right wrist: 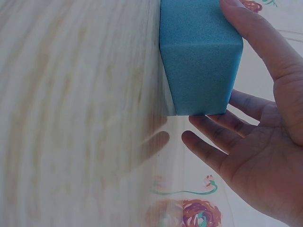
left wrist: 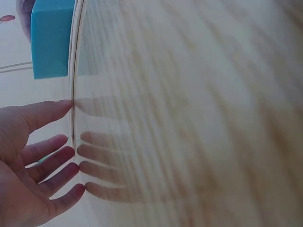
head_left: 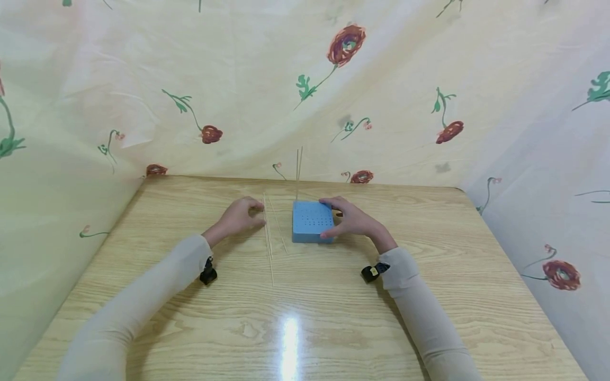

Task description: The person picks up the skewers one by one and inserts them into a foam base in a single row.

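Note:
A blue foam block (head_left: 312,219) with rows of small holes in its top sits on the table. Two thin wooden sticks (head_left: 298,172) stand upright at its far left corner. My right hand (head_left: 353,218) holds the block from the right, thumb at the near edge and fingers toward the far side; part of its grip is hidden. Several similar loose sticks (head_left: 269,238) lie left of the block. Beside them is my left hand (head_left: 240,216), its fingers spread and relaxed. In the left wrist view, the thumb tip meets the loose sticks (left wrist: 75,71).
The wood-grain table (head_left: 238,328) reaches back to a flowered cloth (head_left: 248,106) hanging behind and along both sides. A small black wrist camera (head_left: 208,274) is on the left wrist, another camera (head_left: 371,273) on the right.

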A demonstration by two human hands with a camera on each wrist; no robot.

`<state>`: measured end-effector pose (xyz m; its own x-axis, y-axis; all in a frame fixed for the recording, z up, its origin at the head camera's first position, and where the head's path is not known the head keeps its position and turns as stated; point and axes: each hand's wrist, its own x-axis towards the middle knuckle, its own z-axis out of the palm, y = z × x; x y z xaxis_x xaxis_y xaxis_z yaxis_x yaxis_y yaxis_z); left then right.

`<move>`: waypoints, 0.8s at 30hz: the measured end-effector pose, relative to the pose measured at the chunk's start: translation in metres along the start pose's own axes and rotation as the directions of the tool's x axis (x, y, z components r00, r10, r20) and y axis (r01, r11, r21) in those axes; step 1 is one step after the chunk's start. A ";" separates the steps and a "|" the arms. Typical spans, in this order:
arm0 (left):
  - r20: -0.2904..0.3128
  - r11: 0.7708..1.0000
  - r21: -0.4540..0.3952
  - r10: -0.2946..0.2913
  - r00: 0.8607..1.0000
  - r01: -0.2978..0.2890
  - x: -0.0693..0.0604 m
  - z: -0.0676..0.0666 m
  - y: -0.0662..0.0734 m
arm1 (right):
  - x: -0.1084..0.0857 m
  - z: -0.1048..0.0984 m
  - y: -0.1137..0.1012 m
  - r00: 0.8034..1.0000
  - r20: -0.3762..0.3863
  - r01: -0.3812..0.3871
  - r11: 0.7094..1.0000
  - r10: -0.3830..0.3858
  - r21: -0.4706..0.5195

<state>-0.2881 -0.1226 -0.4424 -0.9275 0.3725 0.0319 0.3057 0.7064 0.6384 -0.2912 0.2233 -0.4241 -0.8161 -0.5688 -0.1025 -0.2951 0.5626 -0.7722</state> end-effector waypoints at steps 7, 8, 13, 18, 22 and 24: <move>0.001 1.000 0.017 0.005 1.000 -0.005 0.000 0.001 0.001 | 0.000 0.000 -0.001 1.000 0.003 -0.001 1.000 0.001 -0.013; 0.001 1.000 0.018 0.001 1.000 -0.001 0.000 0.001 0.002 | 0.000 -0.001 -0.001 1.000 0.003 -0.001 1.000 0.001 -0.016; 0.006 1.000 0.022 -0.010 1.000 0.010 0.000 0.002 0.003 | -0.001 -0.001 -0.001 1.000 0.004 0.002 1.000 -0.002 -0.023; 0.013 1.000 0.017 -0.008 1.000 0.008 0.000 0.001 0.003 | -0.002 -0.001 -0.001 1.000 0.007 -0.001 1.000 0.001 -0.026; 0.018 1.000 0.003 -0.008 1.000 0.008 -0.002 -0.002 0.002 | -0.002 -0.001 -0.002 1.000 0.005 -0.002 1.000 0.002 -0.027; 0.021 1.000 0.003 -0.006 1.000 0.006 -0.002 -0.003 0.001 | -0.003 -0.001 -0.002 1.000 0.005 -0.001 1.000 0.001 -0.028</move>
<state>-0.2869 -0.1249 -0.4394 -0.9247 0.3805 0.0123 0.3008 0.7105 0.6362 -0.2885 0.2242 -0.4214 -0.8140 -0.5711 -0.1061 -0.3082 0.5795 -0.7544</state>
